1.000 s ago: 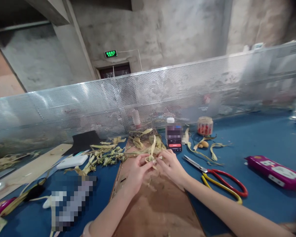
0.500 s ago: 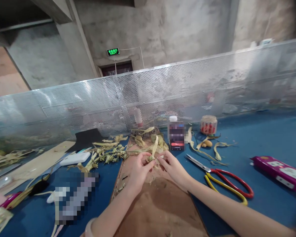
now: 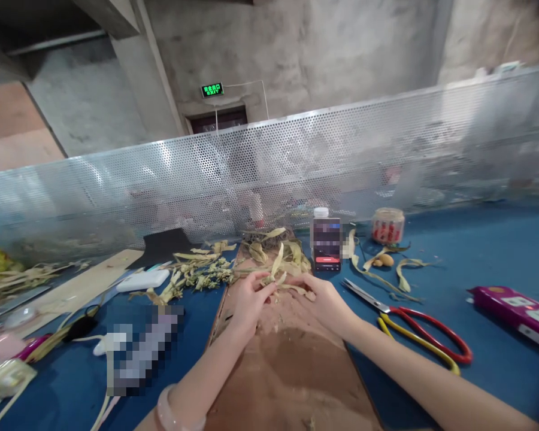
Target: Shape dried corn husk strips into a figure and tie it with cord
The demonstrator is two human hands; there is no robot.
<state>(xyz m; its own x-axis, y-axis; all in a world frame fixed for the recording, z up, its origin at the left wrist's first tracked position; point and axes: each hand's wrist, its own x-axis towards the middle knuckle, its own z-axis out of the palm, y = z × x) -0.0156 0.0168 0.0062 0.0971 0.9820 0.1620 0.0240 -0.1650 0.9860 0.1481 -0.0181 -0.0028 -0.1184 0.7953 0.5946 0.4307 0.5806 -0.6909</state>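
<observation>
My left hand [image 3: 250, 304] pinches a pale dried leaf strip [image 3: 277, 260], whose long end sticks up above the fingers. Close on the right, my right hand [image 3: 327, 302] reaches toward the same strip with its index finger and thumb apart; the other fingers are partly hidden. Both hands are over a brown board [image 3: 291, 371] dotted with small scraps. Just beyond them, a heap of dried leaves [image 3: 294, 254] covers the board's far end. Left of the board is a bunch of small knotted pieces [image 3: 202, 278] of the same pale material.
Red-and-yellow-handled scissors [image 3: 424, 332] lie right of the board. A phone [image 3: 327, 244] stands upright before a white-capped bottle [image 3: 320, 212]. A jar [image 3: 387, 225], a purple packet [image 3: 518, 314] and loose strips [image 3: 403, 276] are farther right. A perforated metal screen [image 3: 179, 173] runs behind.
My right hand has moved slightly away from my left hand, and its thumb and index finger have parted. The left hand keeps its pinch. The whole view has shifted a little.
</observation>
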